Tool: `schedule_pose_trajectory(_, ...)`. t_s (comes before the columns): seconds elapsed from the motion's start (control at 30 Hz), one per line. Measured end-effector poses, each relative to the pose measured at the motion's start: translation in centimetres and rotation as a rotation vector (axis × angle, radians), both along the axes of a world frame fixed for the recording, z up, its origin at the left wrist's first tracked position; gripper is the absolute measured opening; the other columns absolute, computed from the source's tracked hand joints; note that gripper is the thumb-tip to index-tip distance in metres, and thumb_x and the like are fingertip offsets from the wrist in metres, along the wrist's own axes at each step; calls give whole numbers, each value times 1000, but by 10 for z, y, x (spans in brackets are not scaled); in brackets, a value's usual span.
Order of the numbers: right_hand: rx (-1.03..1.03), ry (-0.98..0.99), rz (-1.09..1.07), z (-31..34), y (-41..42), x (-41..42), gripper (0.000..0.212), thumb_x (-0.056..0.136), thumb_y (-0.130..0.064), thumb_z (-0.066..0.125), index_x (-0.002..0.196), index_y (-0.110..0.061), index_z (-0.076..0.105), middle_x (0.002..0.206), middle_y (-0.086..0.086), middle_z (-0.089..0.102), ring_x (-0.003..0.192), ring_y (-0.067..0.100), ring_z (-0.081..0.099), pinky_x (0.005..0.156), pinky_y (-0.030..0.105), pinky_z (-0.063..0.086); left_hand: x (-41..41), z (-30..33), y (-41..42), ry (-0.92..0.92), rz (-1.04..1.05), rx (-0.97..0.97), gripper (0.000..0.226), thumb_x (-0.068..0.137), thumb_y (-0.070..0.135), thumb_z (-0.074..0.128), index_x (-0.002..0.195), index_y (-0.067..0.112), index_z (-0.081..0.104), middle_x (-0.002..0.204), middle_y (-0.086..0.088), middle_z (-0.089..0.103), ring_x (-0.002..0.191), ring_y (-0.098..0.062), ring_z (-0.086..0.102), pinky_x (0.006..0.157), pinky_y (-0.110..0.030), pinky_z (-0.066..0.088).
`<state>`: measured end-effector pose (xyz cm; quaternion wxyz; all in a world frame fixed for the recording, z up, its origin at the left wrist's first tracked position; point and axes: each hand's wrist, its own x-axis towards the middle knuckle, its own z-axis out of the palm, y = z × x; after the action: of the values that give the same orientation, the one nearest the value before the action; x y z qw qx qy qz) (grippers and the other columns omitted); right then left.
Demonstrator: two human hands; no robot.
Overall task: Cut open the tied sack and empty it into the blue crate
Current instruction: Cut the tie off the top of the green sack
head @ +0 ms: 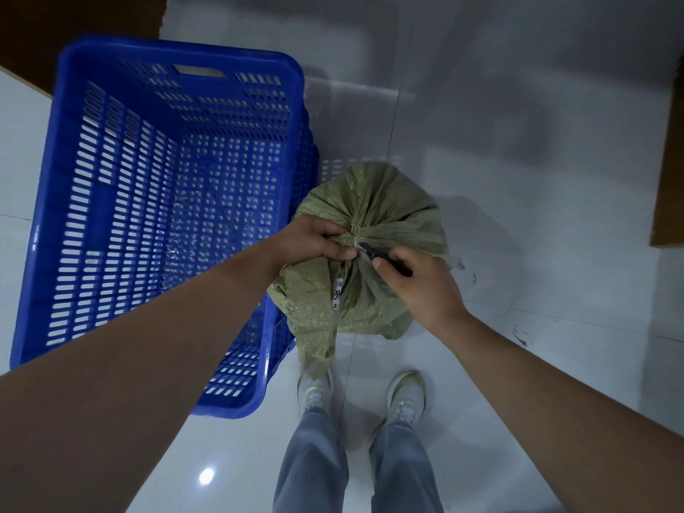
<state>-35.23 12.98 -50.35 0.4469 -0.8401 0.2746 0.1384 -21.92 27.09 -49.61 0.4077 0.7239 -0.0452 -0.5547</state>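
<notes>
A green woven sack [374,201] stands on the floor, its neck bunched and bound by a pale tie [354,239]. My left hand [314,240] grips the gathered neck just left of the tie. My right hand [418,286] holds a small black-handled knife [385,258], its blade tip touching the tie. The blue crate [174,61], slotted and with nothing inside, stands directly left of the sack, touching it. A white label [338,294] shows on the sack's loose flap.
Glossy pale tiled floor [518,179] surrounds everything. My two shoes [405,396] stand just below the sack. A brown board or box [670,161] lies at the right edge, and a dark brown surface [55,27] at the top left.
</notes>
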Motion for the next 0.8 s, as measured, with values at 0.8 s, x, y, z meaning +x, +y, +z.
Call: schedule_pose_trajectory(0.8,607,192,-211,0,-15,4,35,92,-17,57,62,-14,40,60,5,30,41,10,27,34,12,19,-7,-5,-6,101,11,-8,36,89,2,53,125,-1,56,97,-2,64,88,-10,59,99,-28,42)
